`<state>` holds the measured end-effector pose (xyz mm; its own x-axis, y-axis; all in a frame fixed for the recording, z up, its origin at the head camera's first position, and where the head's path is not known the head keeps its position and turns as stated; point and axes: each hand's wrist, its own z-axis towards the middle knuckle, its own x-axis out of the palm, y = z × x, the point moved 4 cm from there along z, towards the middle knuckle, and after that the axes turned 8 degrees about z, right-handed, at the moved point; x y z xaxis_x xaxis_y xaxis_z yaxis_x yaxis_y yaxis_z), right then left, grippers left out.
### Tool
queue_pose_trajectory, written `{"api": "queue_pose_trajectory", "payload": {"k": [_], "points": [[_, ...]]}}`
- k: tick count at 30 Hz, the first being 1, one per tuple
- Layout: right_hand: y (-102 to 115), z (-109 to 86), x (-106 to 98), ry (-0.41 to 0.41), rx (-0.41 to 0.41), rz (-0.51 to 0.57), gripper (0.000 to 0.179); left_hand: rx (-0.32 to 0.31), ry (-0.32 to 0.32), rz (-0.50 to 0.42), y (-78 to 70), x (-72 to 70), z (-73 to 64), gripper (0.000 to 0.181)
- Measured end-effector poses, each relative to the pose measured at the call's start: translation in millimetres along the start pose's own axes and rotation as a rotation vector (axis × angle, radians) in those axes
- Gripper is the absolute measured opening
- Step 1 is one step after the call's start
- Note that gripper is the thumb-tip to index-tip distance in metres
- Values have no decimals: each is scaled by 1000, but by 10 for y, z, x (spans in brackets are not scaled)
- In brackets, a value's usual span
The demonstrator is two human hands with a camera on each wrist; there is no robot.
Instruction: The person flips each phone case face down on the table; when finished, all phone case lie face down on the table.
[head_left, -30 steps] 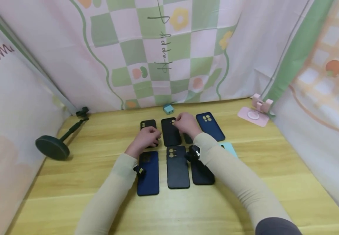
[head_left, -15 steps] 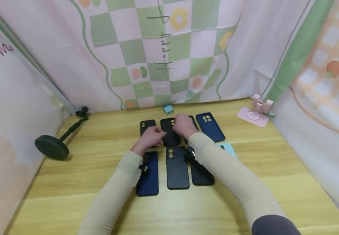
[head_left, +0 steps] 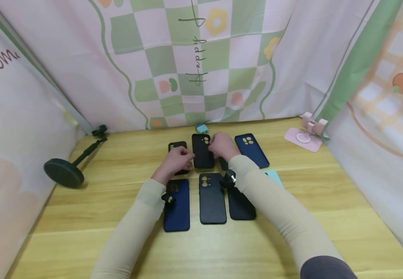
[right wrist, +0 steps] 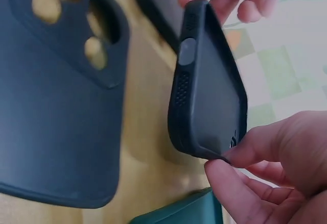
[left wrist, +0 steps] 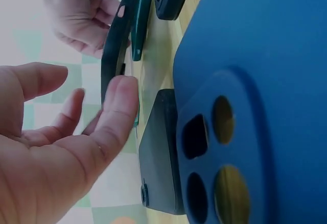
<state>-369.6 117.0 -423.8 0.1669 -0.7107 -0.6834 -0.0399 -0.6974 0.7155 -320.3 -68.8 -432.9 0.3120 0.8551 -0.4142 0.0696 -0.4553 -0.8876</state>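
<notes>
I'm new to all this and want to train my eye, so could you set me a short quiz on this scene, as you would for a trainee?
1. Multiple choice: in the head view, what colour is the rightmost back-row case? (a) red (b) dark blue (c) white
2. True or false: the pink stand is on the right side of the table, as the wearer sees it.
3. Short answer: which grip pinches the black phone case in the right wrist view, and at which part?

Key:
1. (b) dark blue
2. True
3. The right grip, at the case's edge
</notes>
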Motion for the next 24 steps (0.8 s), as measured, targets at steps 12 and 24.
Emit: {"api": "queue_pose_trajectory", "payload": {"k": [12,24], "points": [[33,-89,-68,5,21,149,14,80,-65,-81,-35,-4,-23,18],[188,-174,-96,-94,-76,63,22,91,-124,-129,-74,-15,-58,15]]}}
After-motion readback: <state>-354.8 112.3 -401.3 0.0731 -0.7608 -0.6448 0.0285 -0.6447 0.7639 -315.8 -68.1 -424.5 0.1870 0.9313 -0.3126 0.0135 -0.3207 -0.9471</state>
